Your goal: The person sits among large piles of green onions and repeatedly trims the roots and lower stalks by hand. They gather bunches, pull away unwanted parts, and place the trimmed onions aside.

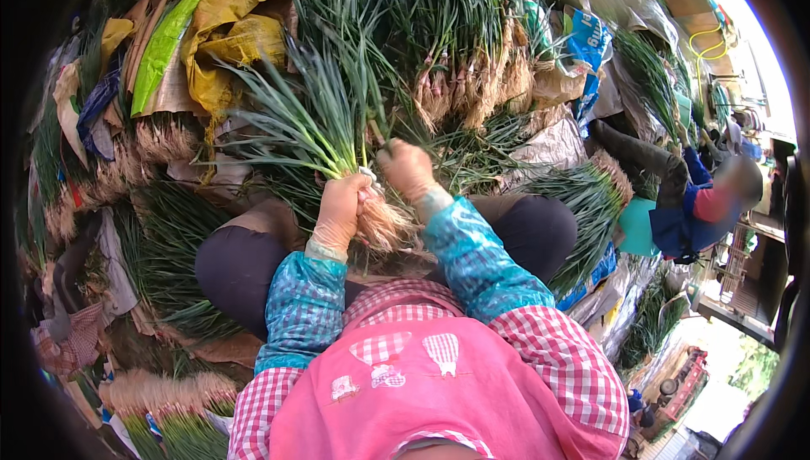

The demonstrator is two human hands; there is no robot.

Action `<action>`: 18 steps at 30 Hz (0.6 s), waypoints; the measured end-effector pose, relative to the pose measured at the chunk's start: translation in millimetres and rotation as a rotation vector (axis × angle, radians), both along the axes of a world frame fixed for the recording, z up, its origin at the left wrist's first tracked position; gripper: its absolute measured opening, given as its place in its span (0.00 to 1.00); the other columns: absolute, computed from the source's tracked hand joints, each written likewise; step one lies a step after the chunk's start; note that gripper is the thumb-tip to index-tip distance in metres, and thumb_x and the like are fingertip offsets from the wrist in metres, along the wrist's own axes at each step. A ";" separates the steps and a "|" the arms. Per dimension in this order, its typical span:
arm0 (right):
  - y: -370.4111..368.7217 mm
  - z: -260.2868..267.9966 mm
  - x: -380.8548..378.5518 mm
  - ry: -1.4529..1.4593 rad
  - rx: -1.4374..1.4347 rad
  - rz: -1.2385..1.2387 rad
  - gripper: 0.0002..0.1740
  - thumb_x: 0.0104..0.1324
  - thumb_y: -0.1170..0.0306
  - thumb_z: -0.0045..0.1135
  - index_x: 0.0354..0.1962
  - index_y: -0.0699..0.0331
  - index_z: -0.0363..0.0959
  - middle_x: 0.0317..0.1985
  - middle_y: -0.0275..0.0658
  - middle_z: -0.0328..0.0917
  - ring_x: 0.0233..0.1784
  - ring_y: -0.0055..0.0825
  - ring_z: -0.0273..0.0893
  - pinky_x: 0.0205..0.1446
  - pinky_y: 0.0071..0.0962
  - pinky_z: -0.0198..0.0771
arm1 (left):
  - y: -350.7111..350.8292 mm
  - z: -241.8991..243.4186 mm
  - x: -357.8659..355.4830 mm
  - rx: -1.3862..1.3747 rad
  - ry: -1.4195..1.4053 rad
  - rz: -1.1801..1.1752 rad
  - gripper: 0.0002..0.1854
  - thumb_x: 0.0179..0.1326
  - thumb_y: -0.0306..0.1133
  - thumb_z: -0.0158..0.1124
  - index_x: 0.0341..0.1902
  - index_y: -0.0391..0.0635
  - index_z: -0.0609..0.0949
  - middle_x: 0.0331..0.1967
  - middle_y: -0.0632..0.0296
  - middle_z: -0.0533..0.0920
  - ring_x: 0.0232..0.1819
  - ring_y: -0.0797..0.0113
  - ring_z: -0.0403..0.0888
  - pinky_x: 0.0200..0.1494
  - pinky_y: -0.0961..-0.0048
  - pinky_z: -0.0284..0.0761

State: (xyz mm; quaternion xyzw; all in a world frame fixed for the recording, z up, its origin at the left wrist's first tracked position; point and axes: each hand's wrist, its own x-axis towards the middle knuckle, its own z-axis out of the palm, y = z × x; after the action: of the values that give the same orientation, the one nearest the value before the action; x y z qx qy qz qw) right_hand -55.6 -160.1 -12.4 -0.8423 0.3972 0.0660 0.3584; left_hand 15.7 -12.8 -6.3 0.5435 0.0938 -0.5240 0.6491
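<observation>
My left hand [338,213], in a thin pale glove, is closed around the lower stems of a bunch of green onions [329,144]. Their leaves fan up and to the left, and the pale stringy roots [385,225] hang out below, on the right of my fist. Just right of the bunch, my gloved right hand [405,169] is curled with its fingertips pinching a leafy stalk [378,130], partly blurred. What lies inside the right palm is hidden. Loose green leaves [471,150] are strewn on the ground beyond the hands.
Rooted green onions [468,80] are heaped ahead. Yellow sacking [237,42] lies ahead left. Further onion bundles lie left [171,251] and right [569,207] of my bent knees. At right, another person [702,207] sits near a turquoise container [638,226]; part of another person [69,340] shows at left.
</observation>
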 end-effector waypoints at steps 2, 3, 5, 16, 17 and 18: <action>-20.7 -15.7 -12.1 -0.105 0.051 -0.217 0.22 0.65 0.54 0.54 0.42 0.67 0.75 0.37 0.54 0.81 0.46 0.51 0.80 0.51 0.42 0.73 | -10.5 34.2 -1.1 -0.085 0.215 0.107 0.07 0.57 0.27 0.56 0.29 0.34 0.78 0.17 0.64 0.74 0.15 0.75 0.68 0.26 0.74 0.75; -22.1 -13.8 -14.6 -0.197 0.278 -0.273 0.20 0.66 0.58 0.55 0.43 0.68 0.75 0.36 0.49 0.82 0.35 0.40 0.78 0.40 0.35 0.72 | -10.2 45.1 -2.6 -0.098 0.305 0.154 0.08 0.57 0.27 0.55 0.32 0.33 0.78 0.18 0.62 0.75 0.16 0.73 0.71 0.30 0.72 0.77; -30.6 -7.4 -20.1 -0.340 0.821 -0.373 0.17 0.68 0.64 0.56 0.46 0.70 0.75 0.36 0.40 0.84 0.18 0.21 0.70 0.22 0.20 0.66 | -11.9 40.7 3.1 -0.191 0.363 0.176 0.11 0.59 0.27 0.53 0.38 0.29 0.77 0.22 0.56 0.78 0.20 0.67 0.76 0.35 0.69 0.79; -24.4 11.6 -20.0 -0.299 0.760 -0.171 0.18 0.71 0.67 0.53 0.54 0.69 0.71 0.33 0.31 0.75 0.31 0.16 0.71 0.34 0.18 0.71 | 2.2 26.4 9.3 -0.187 0.307 0.029 0.14 0.64 0.30 0.48 0.35 0.30 0.78 0.16 0.67 0.72 0.14 0.75 0.66 0.29 0.72 0.77; -33.8 18.0 -24.4 -0.231 0.706 -0.301 0.18 0.72 0.67 0.52 0.54 0.69 0.71 0.33 0.31 0.75 0.32 0.16 0.70 0.33 0.18 0.71 | 4.1 27.1 11.1 -0.150 0.306 0.009 0.17 0.64 0.30 0.47 0.39 0.25 0.79 0.16 0.66 0.73 0.14 0.76 0.66 0.29 0.72 0.77; -42.8 -2.6 -31.6 -0.513 0.794 -0.457 0.18 0.72 0.67 0.51 0.54 0.70 0.71 0.31 0.33 0.74 0.34 0.18 0.70 0.33 0.19 0.71 | 4.3 26.3 10.3 -0.169 0.241 -0.013 0.18 0.63 0.31 0.47 0.39 0.25 0.80 0.17 0.65 0.74 0.14 0.76 0.67 0.28 0.73 0.77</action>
State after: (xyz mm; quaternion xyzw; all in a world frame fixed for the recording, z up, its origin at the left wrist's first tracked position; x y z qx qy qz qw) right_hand -87.2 -202.9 -14.9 -0.5223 0.4148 -0.0768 0.7411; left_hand 26.0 -8.5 20.0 0.4205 0.1229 -0.5957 0.6732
